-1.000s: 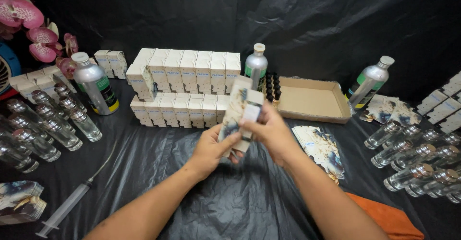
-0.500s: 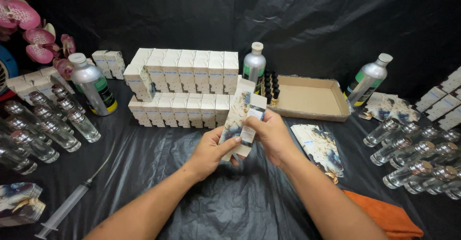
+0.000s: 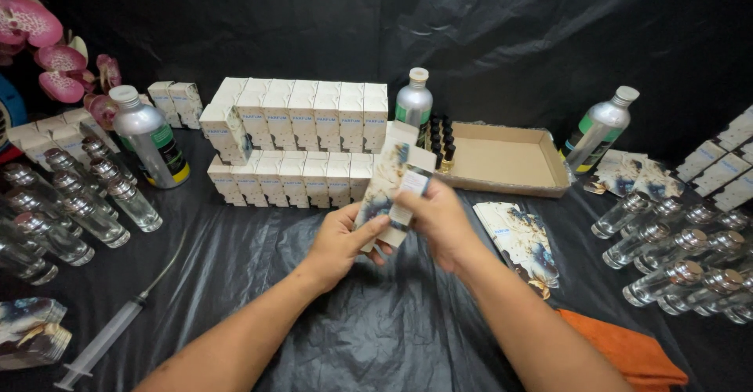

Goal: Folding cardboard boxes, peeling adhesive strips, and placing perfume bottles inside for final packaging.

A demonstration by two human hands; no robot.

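Where black sheeting (image 3: 376, 337) covers table—wall too

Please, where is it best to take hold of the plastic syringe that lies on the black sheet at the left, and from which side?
Probably at the barrel of the syringe, from above. It lies flat and slanted on the black sheet, the thin tube end pointing toward the clear glass bottles. The barrel is its widest, stiffest part, and bare sheet lies along both its long sides for fingers.

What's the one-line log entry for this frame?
left hand: holds carton | right hand: on carton's top flap | behind: white boxes | right: flat cartons
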